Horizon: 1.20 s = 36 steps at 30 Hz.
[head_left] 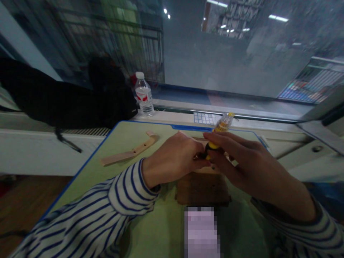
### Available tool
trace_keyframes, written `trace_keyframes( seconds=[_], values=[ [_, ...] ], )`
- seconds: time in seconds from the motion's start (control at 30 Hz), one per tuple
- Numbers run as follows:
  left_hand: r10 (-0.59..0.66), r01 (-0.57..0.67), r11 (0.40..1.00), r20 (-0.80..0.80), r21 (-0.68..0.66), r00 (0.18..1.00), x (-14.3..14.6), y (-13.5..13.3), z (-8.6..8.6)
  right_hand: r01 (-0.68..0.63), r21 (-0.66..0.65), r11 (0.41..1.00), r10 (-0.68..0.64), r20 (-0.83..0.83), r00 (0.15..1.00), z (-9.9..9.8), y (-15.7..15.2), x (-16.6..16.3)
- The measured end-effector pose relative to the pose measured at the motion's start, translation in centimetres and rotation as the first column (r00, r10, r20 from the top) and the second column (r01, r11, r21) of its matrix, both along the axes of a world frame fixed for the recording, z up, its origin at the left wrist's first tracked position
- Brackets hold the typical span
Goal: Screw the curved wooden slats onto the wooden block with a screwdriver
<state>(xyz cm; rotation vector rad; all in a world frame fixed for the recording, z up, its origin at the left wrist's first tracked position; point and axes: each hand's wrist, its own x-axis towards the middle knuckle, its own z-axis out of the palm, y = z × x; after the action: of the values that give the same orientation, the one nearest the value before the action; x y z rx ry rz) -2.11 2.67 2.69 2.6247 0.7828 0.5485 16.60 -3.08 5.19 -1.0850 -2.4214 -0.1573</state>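
Our right hand (242, 161) pinches a yellow-and-black tool (213, 145) in bent fingers. Our left hand (174, 156) curls in beside it, but we cannot tell its grip. A wooden block (202, 190) sits beneath both hands; a wooden strip (127, 154) lies left of them.

A green table (158, 233) bears a wooden strip (126, 155) and brown block (201, 190).

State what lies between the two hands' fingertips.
In the head view, a yellow-and-black tool lies between the left hand and right hand.
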Motion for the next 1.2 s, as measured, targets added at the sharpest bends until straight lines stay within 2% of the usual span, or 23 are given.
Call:
trace_keyframes(
  seconds=[0.13, 0.4, 0.87, 1.2],
  values=[
    [-0.01, 0.01, 1.0, -0.004, -0.002, 1.0, -0.07, 0.1, 0.06, -0.012, -0.008, 1.0, 0.012, 0.006, 1.0, 0.13, -0.12, 0.02],
    [-0.1, 0.1, 0.995, 0.008, 0.001, 0.995, -0.22, 0.39, -0.08, 0.039, 0.022, 0.999, -0.04, 0.029, 0.999, 0.09, -0.07, -0.24],
    [-0.175, 0.175, 0.985, 0.019, 0.006, 0.984, -0.19, 0.71, -0.27, 0.138, 0.062, 0.988, -0.142, 0.067, 0.988, -0.01, -0.22, -0.69],
    [-0.078, 0.078, 0.997, 0.02, 0.004, 0.997, -0.02, 0.58, -0.31, 0.119, 0.052, 0.992, -0.121, 0.049, 0.991, -0.2, 0.02, -0.43]
  ],
)
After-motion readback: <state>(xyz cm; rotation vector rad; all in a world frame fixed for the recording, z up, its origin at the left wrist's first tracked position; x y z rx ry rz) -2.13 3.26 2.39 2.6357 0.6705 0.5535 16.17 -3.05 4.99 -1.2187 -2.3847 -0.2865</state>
